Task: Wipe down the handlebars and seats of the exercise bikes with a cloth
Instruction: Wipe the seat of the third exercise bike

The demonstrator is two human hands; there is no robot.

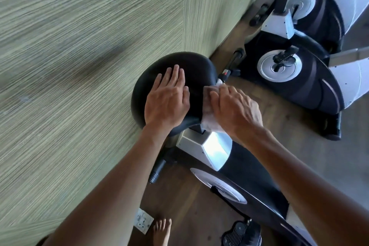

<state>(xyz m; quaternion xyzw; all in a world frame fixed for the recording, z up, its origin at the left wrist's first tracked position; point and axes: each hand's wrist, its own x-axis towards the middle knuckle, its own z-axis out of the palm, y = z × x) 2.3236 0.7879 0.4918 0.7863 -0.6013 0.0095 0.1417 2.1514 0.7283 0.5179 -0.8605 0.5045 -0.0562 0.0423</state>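
Wallpaper [79, 66] with fine green-beige streaks fills the left of the scene, meeting a brown wooden floor [179, 195]. A white wall socket [142, 222] sits low, beside a bare foot [162, 229]. The left hand [166, 104] lies flat on the black seat [191, 66], fingers straight. Just right, the right hand [237, 110] presses a white cloth [209, 124] onto the seat's right edge, fingers curled over it. Another exercise bike [303, 70] stands far right.
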